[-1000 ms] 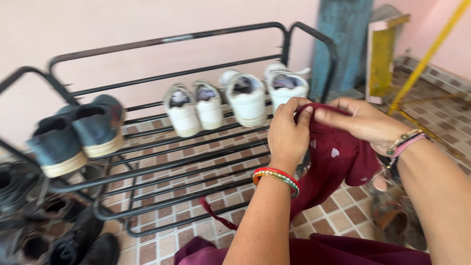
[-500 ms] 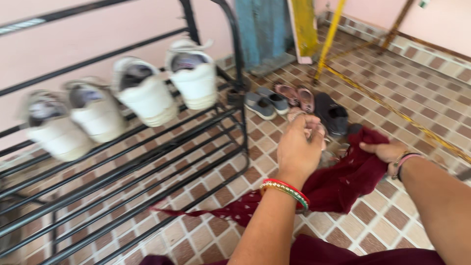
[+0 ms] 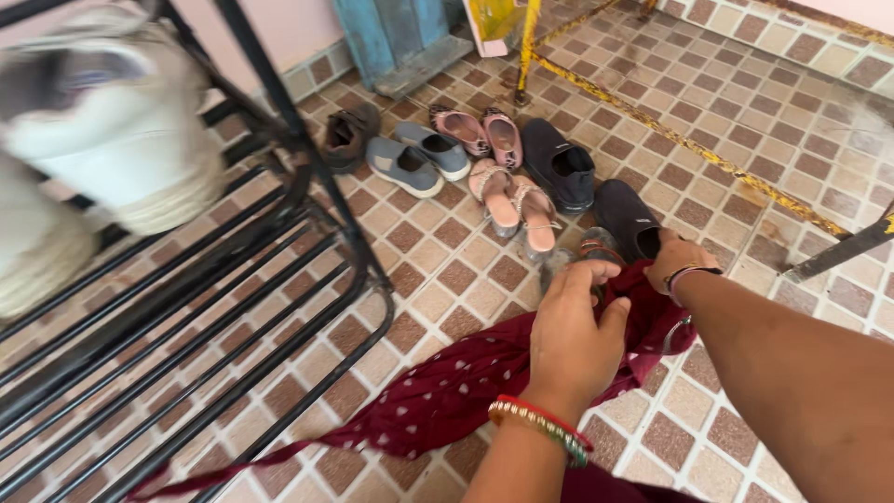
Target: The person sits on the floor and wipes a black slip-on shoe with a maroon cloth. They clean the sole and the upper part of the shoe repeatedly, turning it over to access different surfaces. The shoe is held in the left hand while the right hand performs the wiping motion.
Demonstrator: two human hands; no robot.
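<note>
Hands with grip clamped on maroon cloth, shoes just ahead, black rack alongside.

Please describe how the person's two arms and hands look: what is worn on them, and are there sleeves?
Both forearms are bare; no sleeves show. The left hand has a stack of thin bangles at the wrist: red, gold and green. The right hand wears a thin, pale pink band around its wrist. No gloves are worn, and whether there are rings cannot be told.
</note>
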